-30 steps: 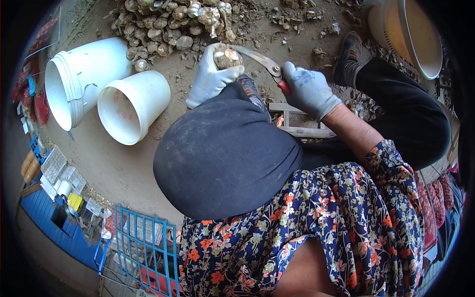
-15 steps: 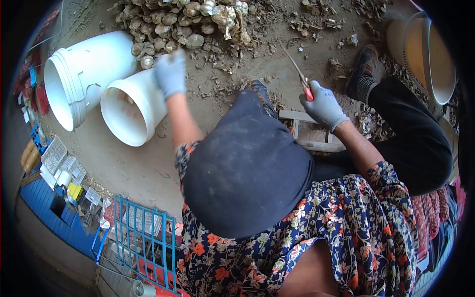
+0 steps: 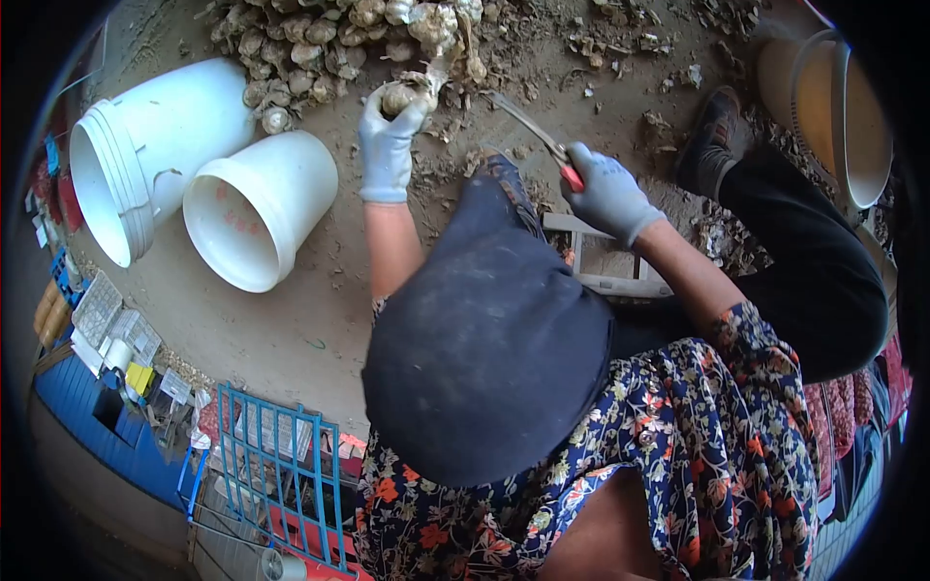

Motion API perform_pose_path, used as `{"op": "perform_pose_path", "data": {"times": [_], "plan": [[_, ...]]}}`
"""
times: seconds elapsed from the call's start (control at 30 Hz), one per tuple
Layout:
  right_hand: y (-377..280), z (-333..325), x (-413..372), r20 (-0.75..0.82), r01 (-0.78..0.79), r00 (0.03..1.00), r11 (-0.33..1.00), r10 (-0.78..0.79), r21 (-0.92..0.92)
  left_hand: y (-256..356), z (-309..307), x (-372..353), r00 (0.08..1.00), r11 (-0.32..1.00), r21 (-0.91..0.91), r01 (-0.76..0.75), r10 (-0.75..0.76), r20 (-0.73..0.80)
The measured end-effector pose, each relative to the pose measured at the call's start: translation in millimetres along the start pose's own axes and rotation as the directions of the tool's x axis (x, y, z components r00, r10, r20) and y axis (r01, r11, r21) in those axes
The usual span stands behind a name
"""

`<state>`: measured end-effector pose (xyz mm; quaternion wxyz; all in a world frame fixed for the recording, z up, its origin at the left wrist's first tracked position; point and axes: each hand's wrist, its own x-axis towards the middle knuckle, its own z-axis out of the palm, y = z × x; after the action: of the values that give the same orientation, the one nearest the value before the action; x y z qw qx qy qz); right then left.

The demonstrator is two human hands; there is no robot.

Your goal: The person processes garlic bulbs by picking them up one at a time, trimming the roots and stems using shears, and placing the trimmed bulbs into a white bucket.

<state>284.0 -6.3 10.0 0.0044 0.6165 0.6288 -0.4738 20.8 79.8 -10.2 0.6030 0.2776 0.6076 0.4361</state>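
My left hand, in a grey glove, has its thumb and fingers closed around a garlic bulb at the near edge of the garlic pile. The bulb's dry stalk points toward the upper right. My right hand, gloved too, grips red-handled shears whose metal blades reach up and left toward the bulb, apart from it. To the left of my left hand a smaller white bucket lies on its side, mouth toward the lower left.
A larger white bucket lies tipped beside the smaller one. Dry husks litter the dirt floor. A wooden frame sits between my legs. At the far right is a pale container; a blue metal rack stands lower left.
My left hand has moved right from above the smaller bucket to the pile's edge and taken hold of a garlic bulb. The shears have shifted left, toward that hand.
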Motion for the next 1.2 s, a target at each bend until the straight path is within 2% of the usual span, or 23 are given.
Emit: {"op": "perform_pose_path", "data": {"times": [0.07, 0.13, 0.17, 0.23, 0.27, 0.4, 0.47, 0.5, 0.53, 0.6, 0.67, 0.73, 0.77, 0.83, 0.9, 0.97, 1.0, 1.07, 1.13, 1.17, 1.2], "plan": [[-19, -6, 4, -0.031, 0.022, 0.999, 0.999, -0.021, 0.036, 4, 10, -18, 0.998, 0.997, -0.060, -0.057, 0.058, 0.015], [-43, -19, 5, -0.061, 0.030, 0.998, 0.996, -0.036, -0.086, 9, 12, -27, 0.982, 0.985, -0.015, -0.169, 0.170, 0.082], [-49, -20, 5, -0.070, 0.036, 0.997, 0.996, -0.042, -0.088, 14, 15, -33, 0.988, 0.992, -0.005, -0.127, 0.127, 0.084], [-56, -22, 5, -0.172, 0.122, 0.973, 0.976, -0.154, -0.179, 27, 24, -43, 0.985, 0.990, 0.036, -0.133, 0.128, 0.113], [-58, -23, 5, -0.181, 0.120, 0.972, 0.976, -0.153, -0.181, 34, 29, -46, 0.984, 0.989, 0.077, -0.125, 0.114, 0.134], [-52, -24, 4, -0.109, 0.160, 0.978, 0.975, -0.178, -0.156, 47, 33, -47, 0.976, 0.960, 0.232, -0.156, 0.113, 0.187], [-51, -26, 2, -0.147, 0.212, 0.961, 0.965, -0.235, -0.156, 37, 29, -42, 0.971, 0.960, 0.198, -0.199, 0.165, 0.175], [-41, -19, -5, -0.223, 0.236, 0.934, 0.950, -0.280, -0.204, 31, 30, -43, 0.970, 0.967, 0.154, -0.204, 0.178, 0.166], [-40, -16, -3, -0.226, 0.237, 0.932, 0.949, -0.283, -0.208, 32, 35, -44, 0.969, 0.972, 0.108, -0.209, 0.191, 0.158], [-39, -12, -1, -0.185, 0.140, 0.968, 0.975, -0.172, -0.173, 31, 44, -49, 0.965, 0.975, 0.079, -0.210, 0.193, 0.178], [-49, -16, 1, -0.233, 0.173, 0.949, 0.970, -0.211, -0.172, 34, 50, -54, 0.979, 0.995, 0.068, -0.076, 0.062, 0.194], [-60, -25, 4, -0.198, 0.130, 0.966, 0.973, -0.168, -0.193, 32, 47, -53, 0.975, 0.990, 0.102, -0.101, 0.079, 0.205], [-59, -22, 7, -0.239, 0.139, 0.952, 0.965, -0.192, -0.222, 34, 48, -53, 0.976, 0.988, 0.122, -0.095, 0.068, 0.206], [-56, -22, 9, -0.195, 0.154, 0.963, 0.972, -0.188, -0.179, 36, 51, -53, 0.977, 0.986, 0.143, -0.087, 0.056, 0.205], [-48, -19, 7, -0.148, 0.157, 0.973, 0.978, -0.176, -0.137, 34, 58, -52, 0.956, 0.979, 0.016, -0.205, 0.196, 0.219], [-37, -16, 0, -0.101, 0.077, 0.992, 0.996, -0.073, 0.034, 30, 56, -48, 0.959, 0.973, 0.039, -0.228, 0.218, 0.181], [-33, -18, -3, -0.103, 0.080, 0.992, 0.996, -0.076, 0.032, 27, 54, -43, 0.957, 0.963, 0.058, -0.263, 0.253, 0.139], [-30, -24, -10, -0.121, 0.007, 0.993, 0.998, 0.001, 0.067, 20, 47, -33, 0.939, 0.946, 0.057, -0.320, 0.309, 0.147], [-29, -34, -10, -0.097, 0.013, 0.995, 0.999, -0.010, 0.031, 15, 41, -31, 0.953, 0.941, 0.159, -0.300, 0.286, 0.104], [-30, -38, -12, -0.134, 0.085, 0.987, 0.996, -0.089, -0.035, 13, 39, -29, 0.945, 0.898, 0.294, -0.328, 0.306, 0.118], [-31, -40, -12, -0.165, 0.156, 0.971, 0.982, -0.172, -0.105, 12, 36, -31, 0.945, 0.897, 0.296, -0.328, 0.307, 0.116]]}}
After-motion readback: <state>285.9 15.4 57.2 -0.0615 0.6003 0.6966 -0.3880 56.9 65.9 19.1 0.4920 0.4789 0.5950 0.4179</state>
